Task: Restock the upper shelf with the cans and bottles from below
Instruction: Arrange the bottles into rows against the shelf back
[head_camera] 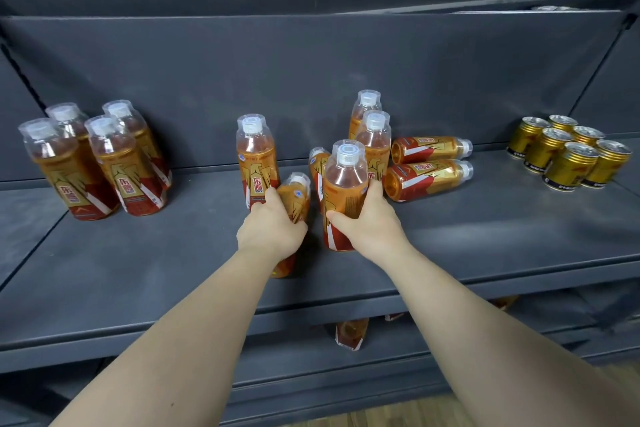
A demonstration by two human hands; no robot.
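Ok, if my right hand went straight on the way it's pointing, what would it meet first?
Probably the partly hidden bottle standing just behind the held bottle that your right hand grips. Depth is unclear, so the upright bottle beside it could come first.

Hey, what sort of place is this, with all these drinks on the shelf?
Probably a shop's drinks aisle or a stockroom. Dark metal shelving carries many identical amber bottles and a cluster of gold cans, and the left hand and right hand each grip one bottle.
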